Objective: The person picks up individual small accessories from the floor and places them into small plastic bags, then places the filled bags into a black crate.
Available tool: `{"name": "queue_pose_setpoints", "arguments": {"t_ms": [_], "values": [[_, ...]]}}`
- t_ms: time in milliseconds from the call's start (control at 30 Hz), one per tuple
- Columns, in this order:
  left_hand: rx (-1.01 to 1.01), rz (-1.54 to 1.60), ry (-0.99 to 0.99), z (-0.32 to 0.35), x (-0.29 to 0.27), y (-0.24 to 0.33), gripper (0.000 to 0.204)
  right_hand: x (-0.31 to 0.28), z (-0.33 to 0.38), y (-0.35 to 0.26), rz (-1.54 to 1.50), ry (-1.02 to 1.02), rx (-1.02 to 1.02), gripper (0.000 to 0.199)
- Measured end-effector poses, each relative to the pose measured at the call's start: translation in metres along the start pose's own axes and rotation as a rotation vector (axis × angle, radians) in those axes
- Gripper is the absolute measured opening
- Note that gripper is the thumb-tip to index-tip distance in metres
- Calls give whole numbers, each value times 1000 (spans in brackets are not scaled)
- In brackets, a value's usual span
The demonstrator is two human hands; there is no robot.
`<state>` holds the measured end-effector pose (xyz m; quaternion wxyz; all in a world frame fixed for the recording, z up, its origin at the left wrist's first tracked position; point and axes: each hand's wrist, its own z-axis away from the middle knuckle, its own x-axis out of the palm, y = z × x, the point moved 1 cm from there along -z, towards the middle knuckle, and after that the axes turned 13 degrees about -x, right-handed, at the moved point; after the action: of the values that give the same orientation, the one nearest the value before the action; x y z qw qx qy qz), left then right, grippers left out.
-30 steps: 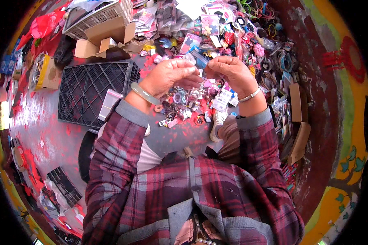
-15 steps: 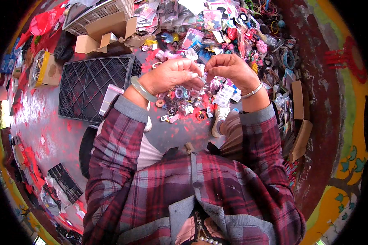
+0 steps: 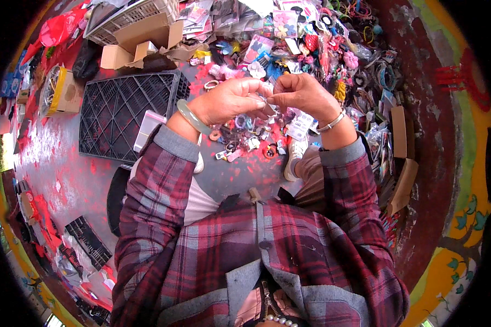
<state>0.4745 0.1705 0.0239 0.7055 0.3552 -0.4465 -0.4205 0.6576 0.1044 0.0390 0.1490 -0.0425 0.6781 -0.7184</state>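
Observation:
My left hand (image 3: 230, 102), with a pale bangle (image 3: 193, 118) at its wrist, is closed in a pinch above the heap. Opposite it, my right hand (image 3: 306, 99) is also closed, its thumb and forefinger meeting the left fingertips. Something small and shiny, perhaps clear, shows between the fingertips; its kind cannot be made out. Under the hands lies a spread of small hair accessories, including a dark red ring-shaped hair tie (image 3: 269, 151) and a lilac coiled band (image 3: 240, 121). A white printed card (image 3: 298, 128) lies below my right wrist.
A black plastic crate (image 3: 126, 114) stands on the left, with a clear packet (image 3: 149, 128) at its corner. Behind it are an open cardboard box (image 3: 142, 49) and a beige basket (image 3: 131, 24). Packaged accessories pile up ahead and right, beside cardboard flaps (image 3: 402, 133).
My right hand has moved slightly left and down, so its fingertips now meet those of my left hand. The left hand has barely moved.

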Motion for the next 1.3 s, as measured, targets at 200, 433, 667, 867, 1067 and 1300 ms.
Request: {"name": "queue_pose_setpoints", "arguments": {"t_ms": [200, 433, 667, 867, 1067, 1300], "values": [[18, 25, 22, -4, -1, -6, 27, 4, -1, -1, 140, 37, 2, 21], [-24, -171, 290, -4, 5, -10, 38, 2, 1, 1, 148, 50, 131, 24], [77, -478, 490, -6, 8, -13, 35, 4, -3, 10, 384, 145, -21, 26], [1, -530, 581, 2, 10, -14, 23, 18, -1, -7, 820, 53, -155, 27], [-72, -563, 654, 0, 8, -28, 22, 36, -1, -1, 1083, -7, -472, 18], [42, -616, 651, 4, 4, -46, 18, 53, -5, -5, 1048, -100, -556, 11]]}}
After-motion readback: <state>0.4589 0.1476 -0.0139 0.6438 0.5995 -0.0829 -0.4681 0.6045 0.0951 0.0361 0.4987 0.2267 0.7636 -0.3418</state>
